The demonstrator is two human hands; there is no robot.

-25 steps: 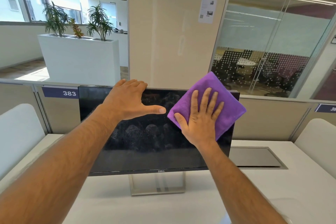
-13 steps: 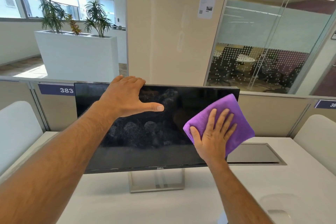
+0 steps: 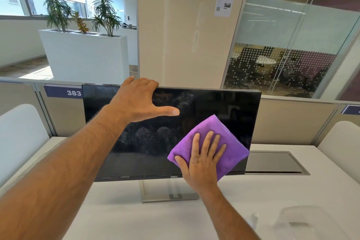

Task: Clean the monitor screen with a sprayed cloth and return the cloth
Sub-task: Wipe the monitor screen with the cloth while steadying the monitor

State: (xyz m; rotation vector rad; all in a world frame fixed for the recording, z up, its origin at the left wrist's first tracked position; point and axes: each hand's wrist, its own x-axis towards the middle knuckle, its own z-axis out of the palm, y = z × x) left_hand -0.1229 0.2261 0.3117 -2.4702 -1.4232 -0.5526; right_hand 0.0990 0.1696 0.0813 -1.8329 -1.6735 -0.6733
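My right hand (image 3: 202, 157) grip is spread flat on the purple cloth (image 3: 210, 140); left hand (image 3: 136, 99) grip hooks the monitor (image 3: 224, 107) top. I'd overlap strokes toward the speckled middle.

White desk (image 3: 116, 220) bears the monitor stand (image 3: 169, 193)

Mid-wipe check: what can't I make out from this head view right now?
- Screen under the purple cloth and right hand: covered, so cleanliness there is unknown.
- Left hand fingertips: curled over the monitor top edge, out of sight.
- Clear object at lower right on the desk: blurred, not identifiable.
- Paper notice on the pillar: print too small to read.
- Right partition label: cut off by the frame edge.
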